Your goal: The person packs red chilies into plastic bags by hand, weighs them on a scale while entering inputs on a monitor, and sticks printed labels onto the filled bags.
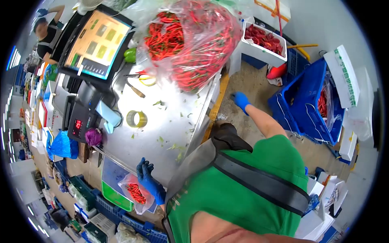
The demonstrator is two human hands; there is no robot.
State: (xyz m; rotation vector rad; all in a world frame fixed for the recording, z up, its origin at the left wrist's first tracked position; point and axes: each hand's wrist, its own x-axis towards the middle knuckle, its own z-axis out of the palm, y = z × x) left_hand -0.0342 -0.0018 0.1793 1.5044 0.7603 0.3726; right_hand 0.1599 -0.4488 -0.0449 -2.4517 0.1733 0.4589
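My left hand [150,181], in a dark blue glove, is over the near edge of the metal table [156,137], fingers loosely bent and apart, holding nothing. Just beside it, lower down, is a small clear bag of red chillies [135,193]. My right hand [242,100], in a lighter blue glove, hangs off the table's right side above the floor, open and touching nothing. On the table lie a large plastic bag of red chillies [198,48], scissors [146,78], a wooden-handled tool [135,90], a roll of tape [136,119] and leaf scraps.
A touchscreen [98,43] and a scale display [77,127] stand on the left, near a purple cabbage [93,137]. To the right are a white foam box of red peppers [263,42] and a blue crate [298,115]. Another person [46,36] is at the upper left.
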